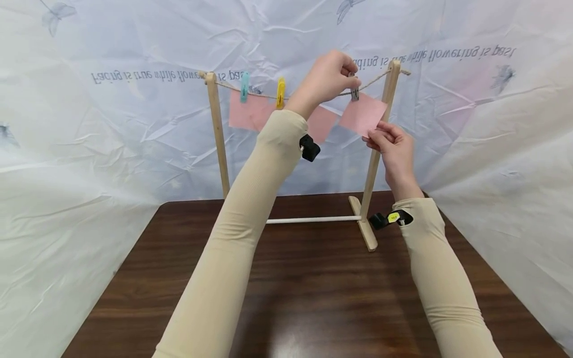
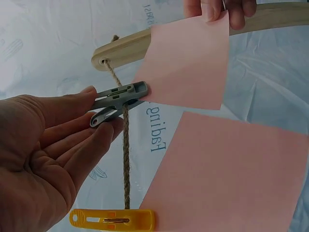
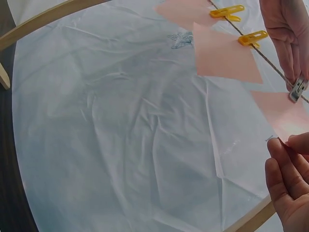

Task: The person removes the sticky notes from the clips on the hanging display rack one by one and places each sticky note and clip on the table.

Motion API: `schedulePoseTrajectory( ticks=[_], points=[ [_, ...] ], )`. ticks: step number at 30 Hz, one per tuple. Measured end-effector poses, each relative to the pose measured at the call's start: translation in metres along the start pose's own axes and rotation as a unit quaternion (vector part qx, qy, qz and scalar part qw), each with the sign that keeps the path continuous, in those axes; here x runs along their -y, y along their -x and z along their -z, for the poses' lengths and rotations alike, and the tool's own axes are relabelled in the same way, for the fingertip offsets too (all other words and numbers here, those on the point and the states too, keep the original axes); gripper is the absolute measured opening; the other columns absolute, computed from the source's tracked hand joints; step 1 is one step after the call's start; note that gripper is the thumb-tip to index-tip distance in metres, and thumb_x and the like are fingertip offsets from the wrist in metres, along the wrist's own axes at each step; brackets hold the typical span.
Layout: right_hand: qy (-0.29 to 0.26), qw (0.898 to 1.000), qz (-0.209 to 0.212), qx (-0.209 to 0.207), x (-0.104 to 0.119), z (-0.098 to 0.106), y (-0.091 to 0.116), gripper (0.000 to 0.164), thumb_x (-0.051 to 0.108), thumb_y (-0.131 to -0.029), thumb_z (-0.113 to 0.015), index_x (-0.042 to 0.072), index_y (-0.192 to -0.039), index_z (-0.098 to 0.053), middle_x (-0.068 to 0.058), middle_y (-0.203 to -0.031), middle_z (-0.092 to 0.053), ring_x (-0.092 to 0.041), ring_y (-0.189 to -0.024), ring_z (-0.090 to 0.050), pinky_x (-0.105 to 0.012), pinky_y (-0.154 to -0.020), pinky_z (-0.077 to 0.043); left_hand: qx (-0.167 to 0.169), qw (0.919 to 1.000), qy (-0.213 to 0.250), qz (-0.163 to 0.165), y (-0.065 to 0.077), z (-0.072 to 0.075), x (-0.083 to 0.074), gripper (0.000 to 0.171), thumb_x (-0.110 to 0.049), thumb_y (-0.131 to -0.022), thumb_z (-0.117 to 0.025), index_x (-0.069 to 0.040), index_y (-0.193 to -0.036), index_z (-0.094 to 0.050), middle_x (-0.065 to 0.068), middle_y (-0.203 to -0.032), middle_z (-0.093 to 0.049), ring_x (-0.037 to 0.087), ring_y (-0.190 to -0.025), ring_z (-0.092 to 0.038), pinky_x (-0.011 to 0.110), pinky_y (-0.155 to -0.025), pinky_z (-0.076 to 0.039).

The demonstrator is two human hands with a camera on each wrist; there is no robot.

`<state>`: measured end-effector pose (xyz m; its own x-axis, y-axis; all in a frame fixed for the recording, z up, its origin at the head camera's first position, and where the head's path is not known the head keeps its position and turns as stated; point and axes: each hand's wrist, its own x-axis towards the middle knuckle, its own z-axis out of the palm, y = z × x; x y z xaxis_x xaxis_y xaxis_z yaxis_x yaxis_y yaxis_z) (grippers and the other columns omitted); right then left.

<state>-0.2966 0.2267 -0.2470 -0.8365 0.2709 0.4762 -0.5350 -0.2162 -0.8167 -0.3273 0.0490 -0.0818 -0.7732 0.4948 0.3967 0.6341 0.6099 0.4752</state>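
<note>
My left hand (image 1: 329, 77) pinches a grey clothespin (image 2: 119, 99) by its two handles, thumb on one and fingers on the other. The pin straddles the rope (image 2: 126, 159), and its nose is over a corner of a pink paper square (image 2: 193, 63). Below and to the right, my right hand (image 1: 396, 149) pinches the lower corner of that same square between thumb and fingers. In the right wrist view the square hangs tilted under the grey pin. A yellow clothespin (image 2: 116, 220) with a larger-looking pink sheet (image 2: 231, 174) is beside it on the rope.
The rope spans two wooden posts (image 1: 218, 134) joined low by a white rod (image 1: 313, 220), standing on a dark wooden table (image 1: 304, 278). A teal clothespin (image 1: 244, 87) and another yellow clothespin (image 3: 228, 11) hold further pink paper (image 1: 243, 114). Printed sheeting (image 1: 156, 124) hangs behind.
</note>
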Motion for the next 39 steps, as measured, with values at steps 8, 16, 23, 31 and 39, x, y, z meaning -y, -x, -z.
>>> schedulePoseTrajectory(
  ticks=[8,16,23,31,39],
  points=[
    [0.002,1.0,-0.007,0.002,-0.001,-0.002,-0.001,0.025,0.0,-0.093,-0.07,-0.004,-0.117,-0.066,-0.004,-0.086,-0.074,-0.012,-0.076,-0.074,-0.022,-0.073,-0.058,-0.022,0.9994,0.021,-0.013,0.0,-0.004,0.002,0.033,-0.018,-0.1,-0.065,-0.005,-0.131,-0.066,0.005,-0.125,-0.068,0.01,-0.112,-0.062,0.016,-0.092,-0.046],
    [-0.001,1.0,-0.01,-0.003,-0.003,0.0,-0.001,0.021,-0.002,-0.093,-0.069,-0.003,-0.113,-0.067,-0.004,-0.085,-0.073,-0.012,-0.075,-0.073,-0.022,-0.073,-0.058,-0.068,0.9955,0.046,-0.047,0.0,-0.007,0.006,0.027,-0.017,-0.099,-0.066,-0.006,-0.123,-0.07,0.004,-0.121,-0.07,0.008,-0.111,-0.064,0.015,-0.094,-0.046],
    [0.006,1.0,-0.011,-0.002,-0.003,0.0,-0.004,0.023,0.0,-0.093,-0.07,-0.005,-0.115,-0.067,-0.004,-0.087,-0.074,-0.013,-0.076,-0.074,-0.023,-0.074,-0.058,-0.115,0.9897,0.051,-0.068,-0.003,-0.003,0.008,0.025,-0.017,-0.099,-0.066,-0.005,-0.121,-0.072,0.005,-0.119,-0.072,0.008,-0.108,-0.067,0.014,-0.093,-0.046],
    [-0.002,1.0,-0.008,-0.005,-0.003,0.0,-0.005,0.015,-0.001,-0.092,-0.07,-0.001,-0.108,-0.069,-0.004,-0.084,-0.074,-0.013,-0.074,-0.074,-0.022,-0.072,-0.058,-0.137,0.9871,0.04,-0.074,-0.001,-0.002,0.01,0.027,-0.018,-0.099,-0.065,-0.007,-0.123,-0.072,0.004,-0.121,-0.072,0.008,-0.108,-0.067,0.013,-0.092,-0.046],
    [-0.06,0.998,0.017,-0.003,0.008,0.016,-0.004,0.012,-0.007,-0.09,-0.07,-0.003,-0.101,-0.073,-0.008,-0.081,-0.073,-0.016,-0.069,-0.073,-0.024,-0.071,-0.059,-0.141,0.9854,0.041,-0.087,0.014,0.021,0.017,0.031,-0.018,-0.1,-0.064,-0.004,-0.127,-0.069,0.006,-0.123,-0.07,0.009,-0.11,-0.065,0.011,-0.094,-0.044]
  ],
)
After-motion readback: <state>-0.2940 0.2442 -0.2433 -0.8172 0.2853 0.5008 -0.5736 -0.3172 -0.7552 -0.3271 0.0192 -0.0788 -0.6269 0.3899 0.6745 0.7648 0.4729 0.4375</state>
